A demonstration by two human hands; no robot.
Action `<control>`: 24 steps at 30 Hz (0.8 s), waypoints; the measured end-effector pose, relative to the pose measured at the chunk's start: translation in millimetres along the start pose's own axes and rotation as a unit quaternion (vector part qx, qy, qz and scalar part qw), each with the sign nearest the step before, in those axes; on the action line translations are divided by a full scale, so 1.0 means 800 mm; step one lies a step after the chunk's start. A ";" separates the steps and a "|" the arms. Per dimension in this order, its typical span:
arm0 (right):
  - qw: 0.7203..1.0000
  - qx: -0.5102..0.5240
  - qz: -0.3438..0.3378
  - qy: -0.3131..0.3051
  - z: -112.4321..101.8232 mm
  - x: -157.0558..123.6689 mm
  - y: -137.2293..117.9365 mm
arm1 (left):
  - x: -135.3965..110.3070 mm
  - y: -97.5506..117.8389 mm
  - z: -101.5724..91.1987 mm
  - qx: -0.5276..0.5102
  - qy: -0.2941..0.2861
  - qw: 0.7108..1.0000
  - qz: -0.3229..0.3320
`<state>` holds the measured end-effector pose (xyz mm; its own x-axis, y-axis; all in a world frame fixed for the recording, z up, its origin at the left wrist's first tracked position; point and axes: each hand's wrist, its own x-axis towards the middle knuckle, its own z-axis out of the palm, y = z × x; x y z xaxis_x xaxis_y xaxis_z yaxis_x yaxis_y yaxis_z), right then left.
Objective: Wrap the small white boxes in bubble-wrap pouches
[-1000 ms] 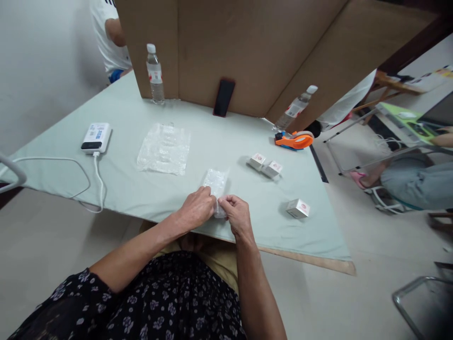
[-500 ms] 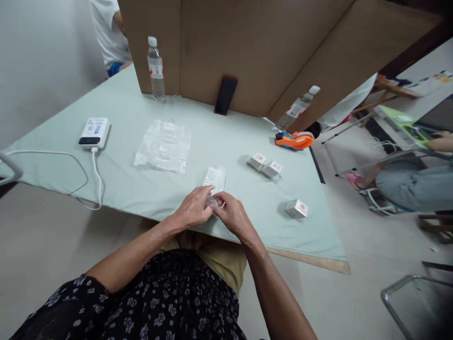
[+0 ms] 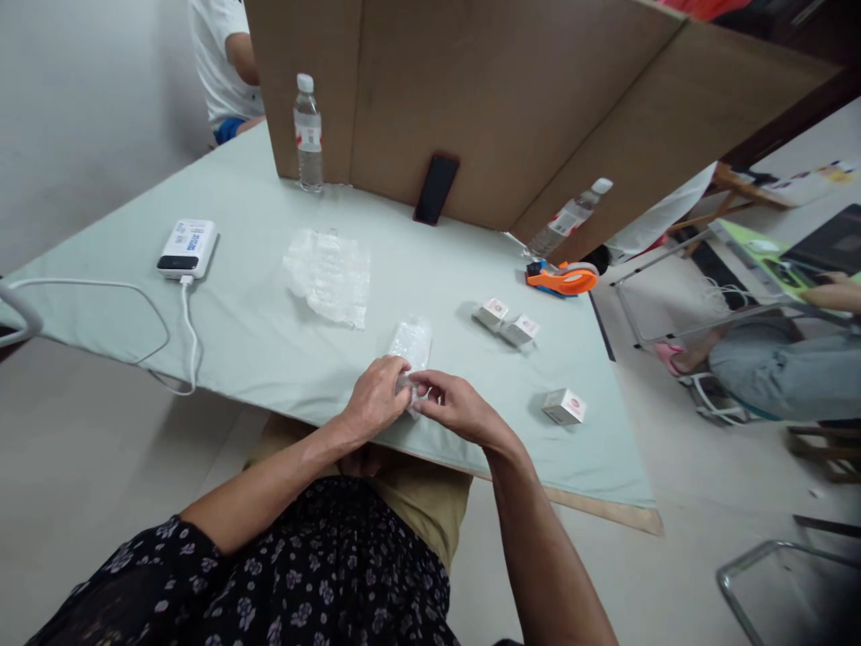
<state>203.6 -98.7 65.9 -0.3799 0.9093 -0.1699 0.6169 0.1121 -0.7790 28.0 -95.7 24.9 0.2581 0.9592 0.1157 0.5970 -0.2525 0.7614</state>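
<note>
A strip of clear bubble wrap (image 3: 412,341) lies near the front edge of the table, its near end bunched between my hands. My left hand (image 3: 378,395) is closed on the left side of that end, fingertips pressed against the plastic. From the right, my right hand (image 3: 452,402) has its thumb and forefinger curled around the same end. Whether anything is wrapped inside cannot be made out. Beyond my left hand a second, flat sheet of bubble wrap (image 3: 329,276) rests on the cloth.
Two small white boxes (image 3: 493,312) stand together to the right, and another small box (image 3: 565,406) is nearer. Behind are a tape dispenser (image 3: 565,279), a phone (image 3: 437,188), two water bottles (image 3: 309,139) and a cardboard screen (image 3: 430,81). A cabled power bank (image 3: 188,248) is left.
My right hand has shifted slightly right, its thumb and forefinger spread wider at the wrap's near end. My left hand stays on the wrap. The view has moved a little.
</note>
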 end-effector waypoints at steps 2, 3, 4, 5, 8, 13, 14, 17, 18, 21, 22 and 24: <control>0.995 0.078 0.026 0.055 -0.005 0.003 0.013 | 0.000 -0.001 0.000 0.007 -0.009 1.000 0.006; 0.987 0.114 0.055 0.098 -0.006 0.006 0.020 | 0.001 -0.001 0.000 0.009 -0.013 1.000 0.010; 0.975 0.147 0.090 0.139 -0.007 0.010 0.027 | 0.001 -0.001 0.000 0.010 -0.015 1.000 0.013; 0.961 0.175 0.126 0.172 -0.006 0.016 0.034 | 0.001 0.000 0.000 0.011 -0.016 1.000 0.016; 0.935 0.225 0.191 0.199 0.000 0.040 0.049 | -0.001 0.002 0.001 0.020 -0.012 0.999 0.023; 0.946 0.231 0.154 0.165 0.012 0.080 0.058 | -0.008 0.007 0.001 0.099 -0.002 0.991 0.093; 0.950 0.225 0.144 0.163 0.014 0.085 0.059 | -0.008 0.008 0.001 0.120 -0.009 0.987 0.108; 0.956 0.209 0.116 0.170 0.017 0.094 0.061 | -0.006 0.007 0.000 0.155 -0.041 0.979 0.124; 0.957 0.206 0.102 0.176 0.018 0.095 0.061 | -0.004 0.006 -0.001 0.153 -0.048 0.980 0.120; 0.955 0.215 0.057 0.198 0.020 0.090 0.055 | 0.000 0.003 -0.004 0.122 -0.060 0.986 0.099; 0.952 0.226 0.043 0.201 0.021 0.086 0.052 | 0.000 0.002 -0.005 0.107 -0.061 0.988 0.095; 0.946 0.254 0.020 0.201 0.024 0.075 0.045 | -0.001 0.000 -0.004 0.078 -0.055 0.992 0.087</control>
<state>189.6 -47.8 16.4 -0.0076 0.9991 -0.0418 0.1755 -0.0398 -0.9837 25.0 -95.7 26.9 0.4440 0.8815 0.1607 0.6434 -0.4385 0.6275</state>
